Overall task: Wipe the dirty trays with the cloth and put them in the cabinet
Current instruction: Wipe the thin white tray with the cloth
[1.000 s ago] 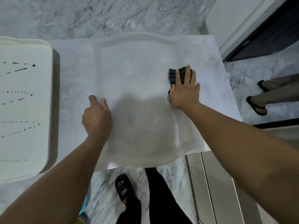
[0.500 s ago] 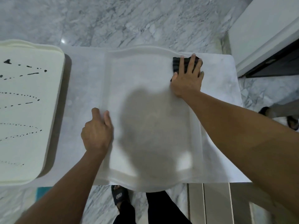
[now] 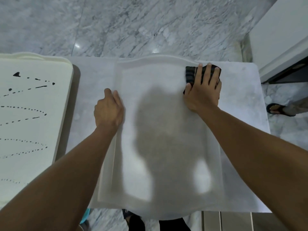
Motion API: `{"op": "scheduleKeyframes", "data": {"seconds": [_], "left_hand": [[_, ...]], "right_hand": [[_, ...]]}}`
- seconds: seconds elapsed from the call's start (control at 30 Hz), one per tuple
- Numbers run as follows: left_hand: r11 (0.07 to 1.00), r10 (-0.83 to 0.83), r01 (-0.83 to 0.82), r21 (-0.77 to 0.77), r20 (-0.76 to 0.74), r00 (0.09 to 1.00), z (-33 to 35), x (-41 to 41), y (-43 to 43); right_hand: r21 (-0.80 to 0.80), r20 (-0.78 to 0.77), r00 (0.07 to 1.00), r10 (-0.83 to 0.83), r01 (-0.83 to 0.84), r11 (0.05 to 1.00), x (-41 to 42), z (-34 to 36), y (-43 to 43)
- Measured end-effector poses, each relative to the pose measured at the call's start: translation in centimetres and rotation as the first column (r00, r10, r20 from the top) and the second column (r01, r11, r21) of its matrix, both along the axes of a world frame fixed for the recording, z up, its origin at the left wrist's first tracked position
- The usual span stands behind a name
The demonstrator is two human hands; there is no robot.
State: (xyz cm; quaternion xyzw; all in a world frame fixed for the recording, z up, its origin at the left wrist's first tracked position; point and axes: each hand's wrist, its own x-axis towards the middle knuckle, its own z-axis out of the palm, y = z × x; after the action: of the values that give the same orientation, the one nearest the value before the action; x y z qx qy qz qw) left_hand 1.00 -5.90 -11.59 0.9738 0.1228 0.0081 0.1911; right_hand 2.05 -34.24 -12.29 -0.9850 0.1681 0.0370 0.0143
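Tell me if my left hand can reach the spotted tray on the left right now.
Probably yes. The left hand grips the left rim of the middle tray, and only bare tabletop lies between it and the spotted tray; it would need to let go first.

dark striped cloth [image 3: 190, 75]: mostly under right hand [image 3: 202, 92]; only far-left part & a strip by the fingertips show
left hand [image 3: 108, 110]: curls onto left rim of white rectangular plastic tray [image 3: 150, 77]; fingertips hidden
tray's near end: blurred; outline soft
cream plastic tray w/ dark spatter [image 3: 33, 122]: cut off by left edge of view
sandalled foot [image 3: 278, 109]: leg cut off by right edge
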Motion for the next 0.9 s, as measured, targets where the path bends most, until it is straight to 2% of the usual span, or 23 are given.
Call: {"op": "scheduleKeyframes", "data": {"seconds": [0.07, 0.17, 0.37, 0.73, 0.9], "left_hand": [[1.0, -0.005, 0.006, -0.024, 0.029, 1.0, -0.2, -0.4, 0.2], [0.999, -0.004, 0.008, -0.048, 0.067, 0.998, -0.2, -0.2, 0.3], [0.998, 0.011, -0.005, -0.07, 0.087, 0.996, -0.4, -0.1, 0.4], [0.998, 0.007, -0.001, -0.069, 0.084, 0.996, -0.4, 0.0, 0.2], [0.997, 0.009, -0.002, -0.076, 0.091, 0.996, -0.4, 0.0, 0.1]], "right_hand": [[0.037, -0.002, 1.0, 0.022, -0.022, 0.999, 1.1, 0.1, -0.9], [0.112, 0.013, 0.99, 0.14, -0.14, 0.984, 3.5, 0.5, -3.0], [-0.013, -0.021, 0.908, 0.418, -0.418, 0.908, 6.2, 0.4, -4.3], [-0.031, 0.035, 0.875, 0.483, -0.482, 0.876, 8.9, 0.0, 0.8], [-0.029, 0.037, 0.822, 0.568, -0.568, 0.823, 10.6, 0.1, 4.1]]}}
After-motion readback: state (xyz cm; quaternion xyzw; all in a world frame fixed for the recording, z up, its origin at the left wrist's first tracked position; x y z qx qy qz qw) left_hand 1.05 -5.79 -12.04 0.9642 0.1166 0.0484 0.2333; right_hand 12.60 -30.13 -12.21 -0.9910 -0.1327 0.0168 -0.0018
